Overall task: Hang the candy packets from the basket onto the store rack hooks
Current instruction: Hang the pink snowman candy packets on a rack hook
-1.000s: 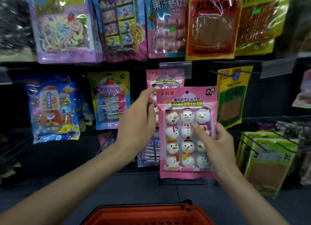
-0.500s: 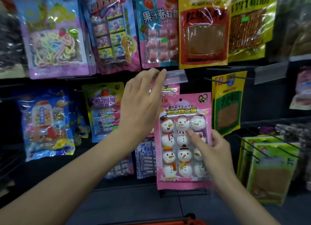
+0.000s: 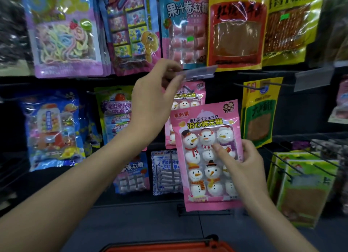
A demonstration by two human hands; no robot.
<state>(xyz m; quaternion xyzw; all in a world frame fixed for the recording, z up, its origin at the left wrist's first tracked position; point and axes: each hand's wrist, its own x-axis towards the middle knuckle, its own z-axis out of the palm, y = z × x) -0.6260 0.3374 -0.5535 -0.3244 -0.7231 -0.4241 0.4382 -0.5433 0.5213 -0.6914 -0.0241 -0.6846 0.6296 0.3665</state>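
One pink snowman packet [image 3: 203, 123] sits gripped in our right hand [image 3: 243, 165]. Our left hand [image 3: 150, 105] pinches the clear tag holder [image 3: 199, 73].

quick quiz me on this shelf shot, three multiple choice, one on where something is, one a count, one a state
1. Where is the pink snowman candy packet in the right hand?
A) in the orange basket
B) in front of the matching hung pink packet
C) on the top row

2. How many snowmen fill its top row?
A) two
B) three
C) five

3. The clear plastic price-tag flap is:
A) hanging down untouched
B) held up by the left hand
C) broken off

Answers: 1 B, it overlaps the hung one's lower part; 2 B, three heads sit side by side; 3 B, fingers grip its left end.
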